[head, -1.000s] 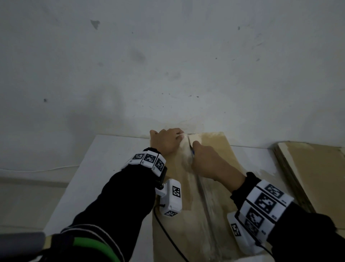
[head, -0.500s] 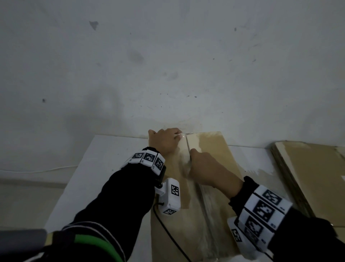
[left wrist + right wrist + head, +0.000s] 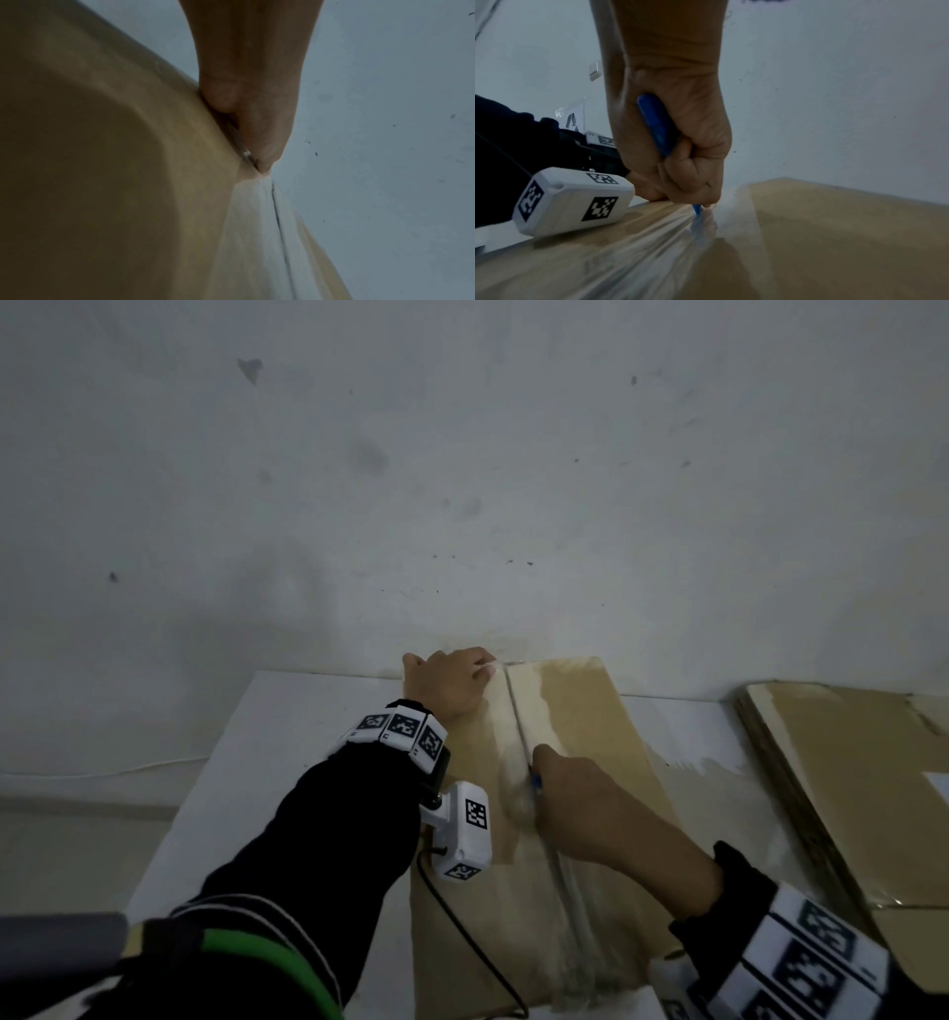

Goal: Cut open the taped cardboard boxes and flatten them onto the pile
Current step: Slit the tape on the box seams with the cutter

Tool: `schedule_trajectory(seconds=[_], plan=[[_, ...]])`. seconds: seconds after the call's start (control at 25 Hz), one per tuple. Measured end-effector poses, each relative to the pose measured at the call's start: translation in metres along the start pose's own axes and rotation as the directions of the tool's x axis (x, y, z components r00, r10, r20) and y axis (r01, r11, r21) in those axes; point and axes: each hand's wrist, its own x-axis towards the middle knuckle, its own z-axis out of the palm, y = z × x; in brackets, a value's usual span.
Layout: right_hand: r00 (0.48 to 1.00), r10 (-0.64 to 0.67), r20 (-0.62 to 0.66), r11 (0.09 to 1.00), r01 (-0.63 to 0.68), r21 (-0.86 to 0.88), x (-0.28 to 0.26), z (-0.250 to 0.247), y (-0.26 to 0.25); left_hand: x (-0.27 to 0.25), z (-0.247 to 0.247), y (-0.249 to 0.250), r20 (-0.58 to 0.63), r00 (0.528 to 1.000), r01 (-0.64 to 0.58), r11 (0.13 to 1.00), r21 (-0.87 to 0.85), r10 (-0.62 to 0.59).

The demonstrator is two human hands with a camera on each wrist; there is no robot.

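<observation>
A brown cardboard box (image 3: 590, 737) lies on the white table (image 3: 287, 737) with clear tape (image 3: 513, 762) along its centre seam. My left hand (image 3: 452, 683) grips the box's far edge beside the seam, fingers curled over it, as the left wrist view shows (image 3: 246, 113). My right hand (image 3: 580, 803) holds a blue cutter (image 3: 657, 125) in a fist, its tip (image 3: 696, 210) pressed into the tape partway down the seam. The seam is split from the far edge to the cutter; the tape nearer me is wrinkled.
A pile of flattened cardboard (image 3: 862, 788) lies to the right, close to the box. A stained white wall (image 3: 462, 480) rises right behind the table. A black cable (image 3: 462, 937) runs from the left wrist camera across the box's near left part.
My right hand has drawn the cutter along the seam toward me, away from the far edge. The left hand has stayed gripping the far edge.
</observation>
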Motion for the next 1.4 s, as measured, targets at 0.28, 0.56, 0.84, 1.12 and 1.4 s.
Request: schedule_trajectory(seconds=[0.28, 0.56, 0.84, 1.12, 1.4], plan=[[0.993, -0.064, -0.102, 0.996, 0.069, 0.047, -0.001, 0.012, 0.011, -0.054, -0.005, 0.011, 0.307, 0.938, -0.198, 0.975, 0.096, 0.160], [0.982, -0.064, -0.178, 0.994, 0.079, 0.078, -0.006, 0.020, 0.010, -0.162, -0.006, 0.035, 0.486, 0.874, -0.145, 0.968, 0.203, 0.028], [0.988, -0.088, -0.129, 0.991, 0.100, 0.093, -0.014, 0.010, 0.015, -0.204, 0.044, 0.050, 0.075, 0.997, 0.009, 0.978, 0.210, -0.025], [0.991, -0.100, -0.091, 0.995, 0.101, 0.002, -0.039, 0.018, 0.022, -0.202, 0.054, 0.045, -0.037, 0.999, 0.002, 0.989, 0.146, 0.003], [0.997, -0.072, 0.026, 0.997, 0.072, 0.019, -0.063, 0.012, 0.021, -0.199, 0.056, 0.045, -0.063, 0.998, 0.002, 0.988, 0.153, 0.008]])
